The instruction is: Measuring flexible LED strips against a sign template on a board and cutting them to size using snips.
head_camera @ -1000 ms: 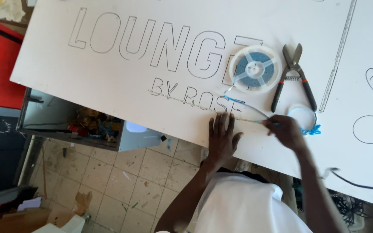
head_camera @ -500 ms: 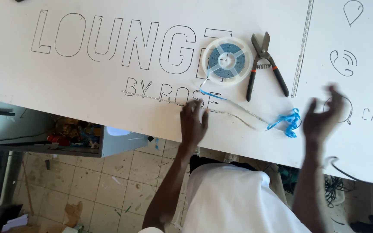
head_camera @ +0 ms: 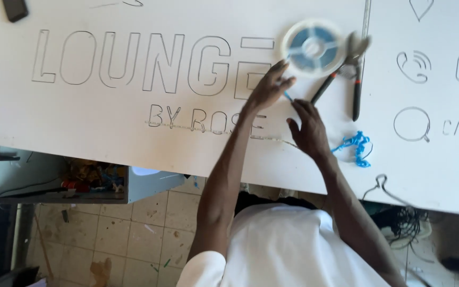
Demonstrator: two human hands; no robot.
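A large white sign board (head_camera: 107,138) with outlined cut-out letters lies in front of me. A round reel of thin strip (head_camera: 313,48) sits on it, blurred. My left hand (head_camera: 268,90) reaches up to just below the reel, its fingertips pinched on a short blue-white piece of the strip (head_camera: 288,96). My right hand (head_camera: 308,130) rests on the board right below it, fingers close together, with the index tip near the same piece of strip. A thin strip (head_camera: 272,138) is laid along the small lower letters.
Black-handled pliers (head_camera: 346,69) lie right of the reel. A tangle of blue peel-off tape (head_camera: 356,146) lies right of my right hand. A thin wire (head_camera: 383,188) loops at the board's near edge. A grey metal cabinet (head_camera: 54,178) and tiled floor show below the board.
My left hand moved up from the small letters toward the reel. My right hand came back from the right, left the blue tangle behind, and settled on the board beside the left.
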